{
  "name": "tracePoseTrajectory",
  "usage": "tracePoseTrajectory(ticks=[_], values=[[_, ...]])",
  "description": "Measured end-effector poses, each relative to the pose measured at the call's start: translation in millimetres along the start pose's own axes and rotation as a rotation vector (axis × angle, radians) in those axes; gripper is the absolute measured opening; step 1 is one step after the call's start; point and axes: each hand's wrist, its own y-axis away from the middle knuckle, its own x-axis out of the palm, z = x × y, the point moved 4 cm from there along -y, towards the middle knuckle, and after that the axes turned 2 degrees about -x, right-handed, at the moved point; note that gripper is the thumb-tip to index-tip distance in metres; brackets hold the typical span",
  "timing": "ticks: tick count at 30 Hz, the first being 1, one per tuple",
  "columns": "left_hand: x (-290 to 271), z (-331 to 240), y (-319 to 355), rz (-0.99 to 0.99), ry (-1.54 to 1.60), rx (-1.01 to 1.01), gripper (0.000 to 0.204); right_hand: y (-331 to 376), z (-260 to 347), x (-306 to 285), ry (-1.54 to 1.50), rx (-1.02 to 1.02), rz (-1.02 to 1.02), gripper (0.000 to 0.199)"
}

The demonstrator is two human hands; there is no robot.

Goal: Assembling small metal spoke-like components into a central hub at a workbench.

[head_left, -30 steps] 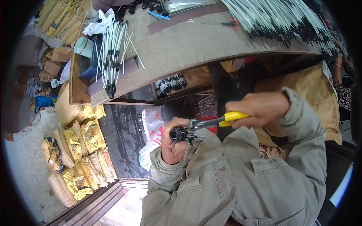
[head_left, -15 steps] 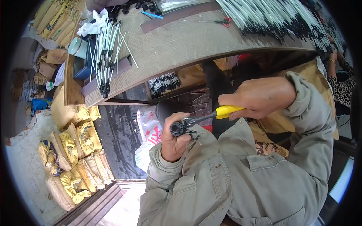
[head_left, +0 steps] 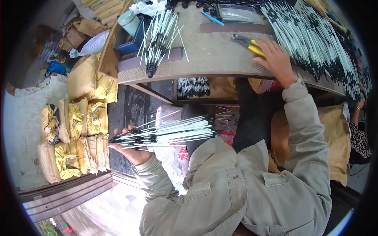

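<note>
My left hand (head_left: pixel 136 154) is at the left, gripping the dark narrow end of an umbrella frame (head_left: pixel 169 133). Its bundle of white and black ribs points right across my lap. Up on the table my right hand (head_left: pixel 277 61) is at a pair of pliers (head_left: pixel 252 45) with yellow handles. The pliers appear to lie on the tabletop, their dark jaws pointing left. My right fingers look loosely spread over the handle ends, which they partly cover.
Another bundle of umbrella ribs (head_left: pixel 159 43) lies at the table's left end by a green cup (head_left: pixel 129 23). A large pile of ribs (head_left: pixel 311 47) covers its right end. Yellow-brown sacks (head_left: pixel 94 118) stand at the left. Part of another person (head_left: pixel 359 137) shows far right.
The pliers have gone from the work at my chest up to the tabletop with my right hand. My left hand has swung left, turning the umbrella frame sideways. The view has shifted too.
</note>
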Motion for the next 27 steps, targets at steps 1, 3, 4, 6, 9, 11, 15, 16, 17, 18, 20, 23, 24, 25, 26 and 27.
tracePoseTrajectory(ticks=[1, 3, 4, 6, 9, 11, 15, 16, 17, 18, 20, 23, 24, 25, 26, 27], values=[[-13, 3, 2, 0.064, 0.135, -0.062, 0.051, 6, 21, -3, -0.092, -0.077, -0.076, 0.048], [-32, 28, 3, 0.217, 0.133, -0.299, 0.049, 20, 74, -19, -0.354, -0.241, -0.125, 0.046], [-28, 46, 9, 0.226, 0.164, -0.364, 0.048, 21, 100, -18, -0.580, -0.211, -0.032, 0.049], [-44, 88, 24, 0.237, 0.209, -0.544, 0.050, 30, 144, -24, -0.902, -0.255, 0.076, 0.053], [-42, 138, 56, 0.096, 0.395, -0.614, 0.050, 54, 184, -13, -1.193, -0.223, 0.142, 0.056], [-19, 145, 84, -0.222, 1.463, -0.993, 0.045, 51, 200, -19, -1.390, -0.193, 0.077, 0.050], [-28, 160, 112, -0.057, 0.277, -0.788, 0.038, 48, 205, -30, -1.480, -0.125, -0.086, 0.048], [-31, 165, 118, -0.066, 0.274, -0.783, 0.038, 49, 204, -30, -1.495, -0.167, 0.005, 0.046], [-39, 174, 125, -0.098, 0.348, -0.844, 0.037, 49, 204, -30, -1.505, -0.209, 0.096, 0.044], [-49, 185, 131, -0.128, 0.423, -0.905, 0.037, 48, 204, -37, -1.488, -0.125, 0.083, 0.045], [-68, 205, 139, -0.180, 0.579, -1.031, 0.036, 48, 199, -44, -1.465, -0.119, 0.051, 0.042], [-123, 213, 125, 0.093, -0.137, -0.871, 0.035, 44, 189, -61, -1.441, -0.063, 0.037, 0.035], [-140, 209, 118, 0.219, -0.490, -0.754, 0.034, 42, 190, -63, -1.446, -0.020, 0.056, 0.032], [-117, 200, 109, 0.359, -0.831, -0.630, 0.033, 44, 186, -61, -1.437, -0.010, 0.060, 0.032], [-99, 197, 103, 0.181, -0.510, -0.807, 0.041, 47, 184, -56, -1.498, 0.029, 0.138, 0.033], [-41, 177, 93, -0.001, -0.184, -0.963, 0.050, 52, 181, -52, -1.558, 0.071, 0.213, 0.034]])
